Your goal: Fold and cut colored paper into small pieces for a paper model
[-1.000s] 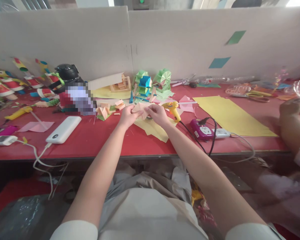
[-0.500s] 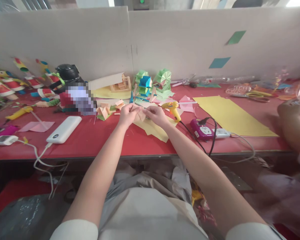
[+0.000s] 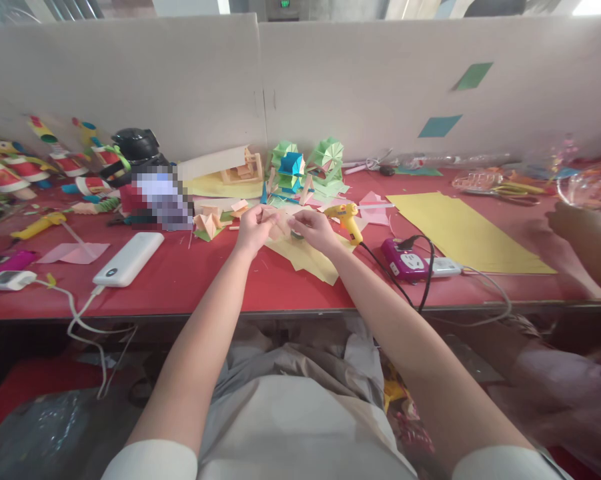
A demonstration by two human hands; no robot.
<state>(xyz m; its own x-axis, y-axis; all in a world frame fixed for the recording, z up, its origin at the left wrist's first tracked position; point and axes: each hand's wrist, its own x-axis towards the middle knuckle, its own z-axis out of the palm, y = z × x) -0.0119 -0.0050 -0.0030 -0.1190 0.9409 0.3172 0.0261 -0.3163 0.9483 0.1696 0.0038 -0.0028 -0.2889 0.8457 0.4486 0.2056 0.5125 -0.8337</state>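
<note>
Between my hands is a small peach-coloured piece of paper [image 3: 277, 231], pinched in the fingers of my left hand [image 3: 255, 228]. My right hand [image 3: 314, 230] is closed in a pinch just beside it; what its fingertips hold, if anything, is too small to make out. Beneath both hands lie yellow paper sheets [image 3: 325, 265]. A yellow glue gun [image 3: 347, 219] rests right of my right hand. Folded peach paper pieces [image 3: 209, 221] lie left of my left hand. Behind my hands stand a blue and green folded-paper piece [image 3: 291, 172] and a green paper wheel [image 3: 329, 159].
A white power bank [image 3: 129, 260] with cables lies at the left, near a pixelated object. On the right are a purple power strip [image 3: 404, 259], a large yellow sheet [image 3: 473, 233] and scissors [image 3: 515, 192]. Another person's hand [image 3: 583, 227] is at the far right.
My fingertips have drawn slightly apart, the right hand now clear of the peach paper. At the far right, the other person's arm has shifted.
</note>
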